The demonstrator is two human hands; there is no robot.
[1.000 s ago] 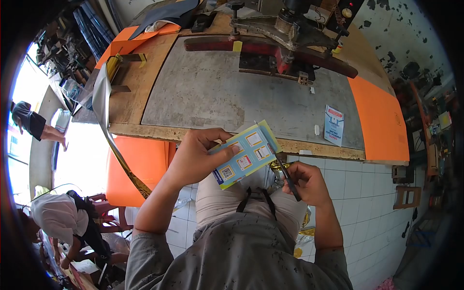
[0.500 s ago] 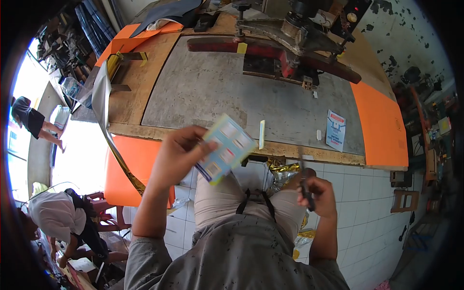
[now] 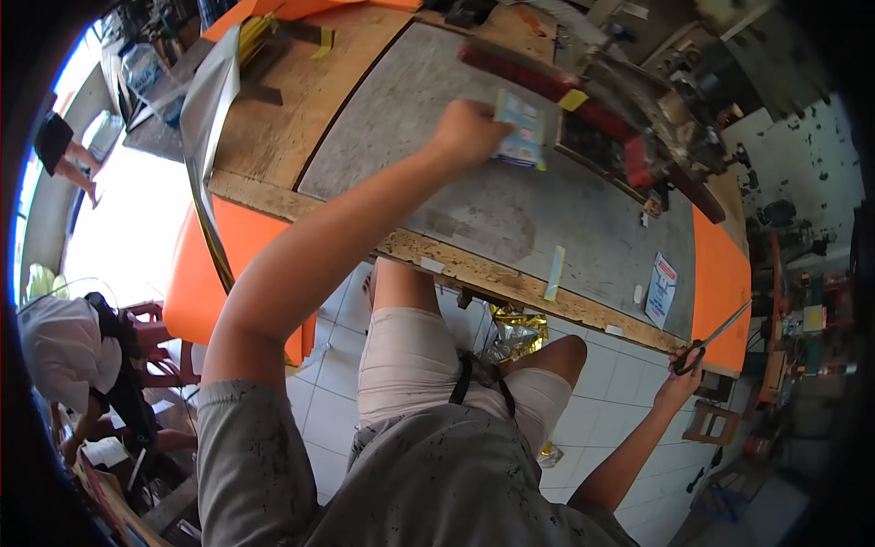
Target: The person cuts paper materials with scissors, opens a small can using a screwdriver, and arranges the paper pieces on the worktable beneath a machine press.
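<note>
My left hand (image 3: 467, 135) reaches far over the grey board of the work table (image 3: 474, 219), its fingers closed on a light-blue printed card (image 3: 524, 128). The card is close to the red bar (image 3: 606, 114) of a metal press; whether it touches the board I cannot tell. Out at the right, by the table's front corner, my right hand (image 3: 682, 376) grips dark-handled scissors (image 3: 715, 339) whose blades point up and right. A narrow pale strip (image 3: 555, 273) lies across the front edge. Nearer the right hand is a blue-and-white printed leaflet (image 3: 662, 290).
Orange sheets (image 3: 723, 283) cover the table's right end, and another orange sheet (image 3: 228, 251) hangs at the left front. Crumpled gold foil (image 3: 518, 335) is below the table edge. A person in a white top (image 3: 68, 351) bends over at lower left.
My left hand has carried the card forward from my lap onto the area near the press. My right hand has moved outward to the right with the scissors. My view has tilted.
</note>
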